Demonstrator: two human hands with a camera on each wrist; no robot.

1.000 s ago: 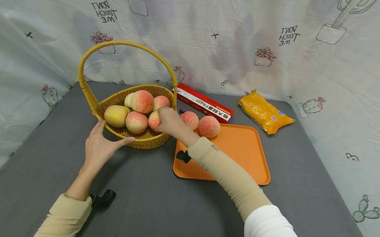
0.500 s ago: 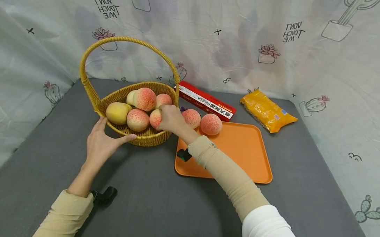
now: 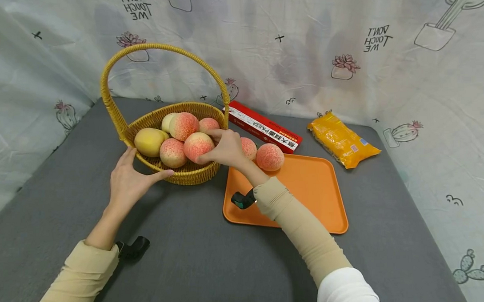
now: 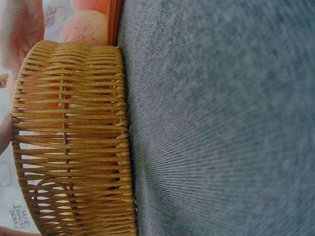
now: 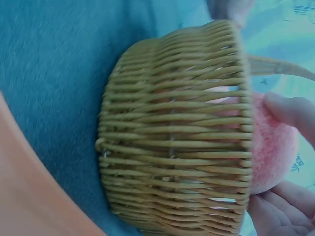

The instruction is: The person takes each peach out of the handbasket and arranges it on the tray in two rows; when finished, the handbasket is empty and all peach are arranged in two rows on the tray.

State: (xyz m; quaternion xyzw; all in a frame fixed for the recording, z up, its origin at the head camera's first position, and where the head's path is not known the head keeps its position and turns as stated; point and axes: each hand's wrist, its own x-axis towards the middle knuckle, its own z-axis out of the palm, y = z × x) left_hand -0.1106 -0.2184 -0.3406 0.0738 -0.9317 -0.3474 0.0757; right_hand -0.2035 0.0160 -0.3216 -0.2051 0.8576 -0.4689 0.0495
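A yellow woven basket (image 3: 191, 176) with a tall hoop handle holds several peaches and one yellow fruit (image 3: 149, 142). My left hand (image 3: 127, 179) touches the basket's near left side, thumb stretched along the front rim and fingers fairly straight at the left. At the basket's right side, my right hand (image 3: 226, 149) holds a pink and cream peach (image 3: 198, 146) between thumb and fingers. In the right wrist view this peach (image 5: 273, 152) shows above the rim, with the thumb (image 5: 290, 113) on one side and the fingers (image 5: 283, 206) on the other.
Right of the basket is an orange tray (image 3: 307, 188); a peach (image 3: 270, 157) lies at its back left corner, beside another peach (image 3: 248, 148) partly behind the right hand. A red pasta box (image 3: 265, 128) and an orange packet (image 3: 343, 140) lie behind.
My right hand has shifted slightly right, its thumb and fingers now spread more around the peach, which shows more fully. My left hand stays at the basket. The head view has tilted slightly.
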